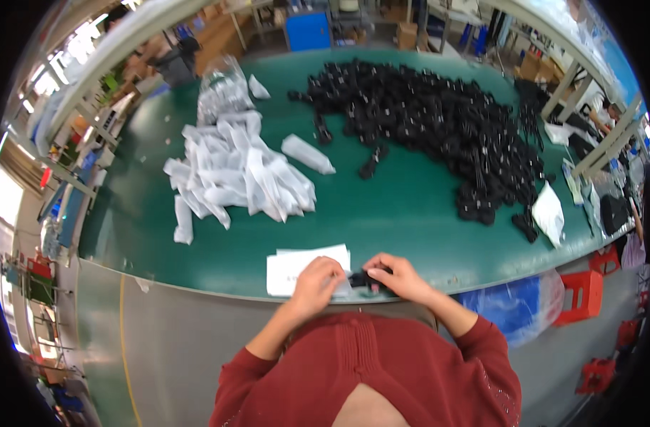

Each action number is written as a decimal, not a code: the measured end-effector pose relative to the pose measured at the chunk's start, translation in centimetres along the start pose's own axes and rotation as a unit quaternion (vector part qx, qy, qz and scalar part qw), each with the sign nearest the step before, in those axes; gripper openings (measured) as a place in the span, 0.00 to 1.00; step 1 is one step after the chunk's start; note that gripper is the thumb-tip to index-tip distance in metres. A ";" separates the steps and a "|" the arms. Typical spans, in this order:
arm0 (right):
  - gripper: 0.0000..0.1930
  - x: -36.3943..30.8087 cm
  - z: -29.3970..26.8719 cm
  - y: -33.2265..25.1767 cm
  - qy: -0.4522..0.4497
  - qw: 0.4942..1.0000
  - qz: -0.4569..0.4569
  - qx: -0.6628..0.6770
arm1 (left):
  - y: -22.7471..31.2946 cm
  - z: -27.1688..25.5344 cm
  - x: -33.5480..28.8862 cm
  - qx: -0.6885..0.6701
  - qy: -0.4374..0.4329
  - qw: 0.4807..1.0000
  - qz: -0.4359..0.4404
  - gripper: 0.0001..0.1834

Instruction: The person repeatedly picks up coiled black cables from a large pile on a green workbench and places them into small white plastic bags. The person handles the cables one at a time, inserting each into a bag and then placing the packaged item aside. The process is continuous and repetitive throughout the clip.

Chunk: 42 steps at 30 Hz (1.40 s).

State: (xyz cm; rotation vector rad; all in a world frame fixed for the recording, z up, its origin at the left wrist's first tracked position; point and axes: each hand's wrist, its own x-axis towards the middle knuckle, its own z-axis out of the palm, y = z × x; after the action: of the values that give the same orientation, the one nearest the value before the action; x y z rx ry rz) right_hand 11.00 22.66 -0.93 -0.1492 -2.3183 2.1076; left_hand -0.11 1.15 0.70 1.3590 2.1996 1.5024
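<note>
At the near edge of the green table my left hand (318, 285) is closed, its fingers pinching the edge of what looks like a small whitish translucent bag (343, 290). To its right, my right hand (399, 276) closes around a small black bundle (360, 280), which looks like a coiled cord. The bundle meets the bag between both hands, and the fingers hide part of it. White paper sheets (284, 272) lie partly under my left hand. A large heap of similar black bundles (425, 114) covers the far right of the table.
White wrapped pieces (232, 167) are heaped at left, with a clear plastic bag (225, 89) behind. One white wrapped piece (308, 154) lies apart. A white pouch (548, 213) sits at right. Red stools (581, 295) and a blue plastic-wrapped thing (514, 306) stand beyond the table's near right edge.
</note>
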 end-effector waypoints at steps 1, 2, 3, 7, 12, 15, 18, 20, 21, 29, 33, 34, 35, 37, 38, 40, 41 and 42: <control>0.10 0.0 -0.2 -2.7 -0.010 0.984 0.173 0.029 | 0.6 -0.1 0.1 0.009 0.002 1.000 0.019 0.04; 0.09 0.5 -0.1 -1.3 -0.011 0.967 0.211 0.140 | 1.2 -0.5 0.6 0.019 -0.004 1.000 0.023 0.04; 0.10 0.7 -0.1 -2.0 -0.043 0.964 0.211 0.155 | 1.7 -0.9 0.7 0.031 -0.010 0.999 0.021 0.04; 0.11 0.7 1.5 -3.1 0.007 0.992 -0.080 -0.097 | 1.9 -1.2 1.4 0.025 0.017 0.999 0.015 0.05; 0.16 1.2 1.7 -5.2 0.085 0.963 -0.239 -0.090 | 2.2 -2.5 3.7 -0.099 0.068 0.992 -0.025 0.04; 0.20 1.9 -0.9 -6.9 0.196 0.886 -0.300 -0.293 | 1.6 -5.7 6.0 -0.312 0.133 0.936 -0.091 0.06; 0.17 2.0 -6.7 -7.0 0.366 0.760 -0.171 -0.508 | 0.8 -10.2 8.8 -0.231 0.278 0.928 -0.089 0.08; 0.20 0.9 -11.7 -4.3 0.425 0.655 0.046 -0.623 | 0.4 -10.9 9.9 -0.040 0.393 0.918 0.043 0.11; 0.23 0.0 -14.5 -1.8 0.415 0.640 0.112 -0.637 | 0.4 -10.4 9.4 -0.018 0.353 0.935 0.036 0.11; 0.20 -0.2 -11.8 -0.8 0.379 0.732 0.026 -0.566 | -1.2 -1.9 0.1 0.079 -0.030 0.996 0.037 0.11; 0.19 -0.1 -9.9 -1.1 0.367 0.723 0.010 -0.585 | -0.5 -0.1 -0.6 0.144 -0.005 0.988 0.050 0.07; 0.20 0.1 -9.8 -0.6 0.364 0.726 -0.003 -0.583 | -0.7 0.0 -0.6 0.147 -0.003 0.988 0.043 0.06; 0.19 0.3 -9.5 -0.5 0.364 0.726 0.000 -0.583 | -0.8 0.2 -0.6 0.150 -0.002 0.988 0.034 0.06; 0.17 0.1 -8.7 -0.9 0.367 0.746 0.003 -0.556 | -0.5 0.3 -0.5 0.145 0.009 0.989 0.032 0.04; 0.17 0.2 -8.4 -1.1 0.363 0.745 -0.019 -0.559 | -0.8 0.3 -0.4 0.133 0.016 0.991 0.025 0.04; 0.19 -0.2 -7.9 -1.2 0.346 0.746 -0.054 -0.566 | -1.3 0.6 -0.7 0.107 0.032 0.994 0.000 0.05; 0.22 -0.3 -8.0 -1.1 0.326 0.755 -0.060 -0.566 | -1.5 0.7 -0.7 0.095 0.042 0.994 -0.016 0.05; 0.21 -0.4 -7.8 -1.1 0.322 0.755 -0.074 -0.567 | -1.5 0.6 -0.8 0.083 0.048 0.995 -0.029 0.04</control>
State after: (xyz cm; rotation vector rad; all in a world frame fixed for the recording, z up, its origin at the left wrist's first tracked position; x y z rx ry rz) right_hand 11.86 30.24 0.95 -0.5382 -2.5455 0.1963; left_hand -0.16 0.86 -1.06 1.2817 2.4489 1.4203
